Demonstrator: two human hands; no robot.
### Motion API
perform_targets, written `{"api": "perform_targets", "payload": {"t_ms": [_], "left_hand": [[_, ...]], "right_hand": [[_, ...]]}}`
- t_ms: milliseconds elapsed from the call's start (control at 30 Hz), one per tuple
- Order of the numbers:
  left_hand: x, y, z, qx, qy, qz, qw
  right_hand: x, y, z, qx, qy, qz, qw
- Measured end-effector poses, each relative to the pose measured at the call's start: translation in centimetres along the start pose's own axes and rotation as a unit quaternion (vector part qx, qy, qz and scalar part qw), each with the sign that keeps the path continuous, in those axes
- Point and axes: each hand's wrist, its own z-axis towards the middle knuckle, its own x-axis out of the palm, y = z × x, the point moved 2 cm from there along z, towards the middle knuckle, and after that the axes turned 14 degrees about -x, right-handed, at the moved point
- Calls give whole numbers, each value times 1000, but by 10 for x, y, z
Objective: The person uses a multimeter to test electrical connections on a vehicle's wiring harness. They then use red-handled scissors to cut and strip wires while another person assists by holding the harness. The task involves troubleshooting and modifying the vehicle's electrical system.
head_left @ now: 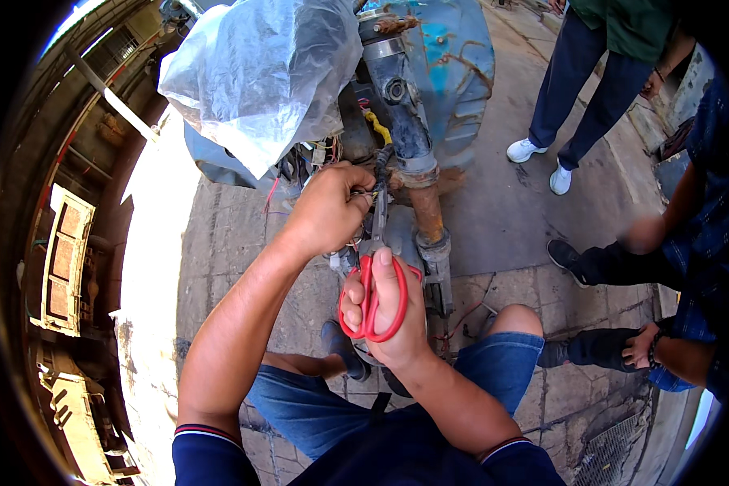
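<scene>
My right hand [402, 320] grips a pair of scissors [368, 301] by the red loops, thumb uppermost. The blades point away from me, up to a dark wrapped wire bundle [383, 162]. Just left of the blades, the thumb and fingers of my left hand [326, 209] are pinched together at thin wires by the bundle. A yellow length of covering [377, 127] shows farther up the bundle. My fingers and the scissors partly hide where the blade tips meet the wires.
A plastic sheet [259, 73] covers part of the machine above loose coloured wires [274, 190]. Beside the bundle runs a rusty metal pipe [426, 211], with a large blue-stained tyre [462, 89] beyond. People stand and crouch at right; a metal grate [611, 449] lies at lower right.
</scene>
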Motion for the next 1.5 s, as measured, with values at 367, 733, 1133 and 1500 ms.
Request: {"api": "perform_targets", "payload": {"t_ms": [367,733,1133,1500], "left_hand": [[-3,8,2,-5,40,-33,999],[-8,1,-6,-6,61,13,998],[-24,-4,-3,-67,164,-70,982],[-13,-19,5,-127,134,-18,983]], "right_hand": [[-53,54,7,123,87,43,988],[-29,18,-5,64,74,19,995],[-24,-7,0,-12,53,-22,998],[-31,18,13,22,63,-28,997]]}}
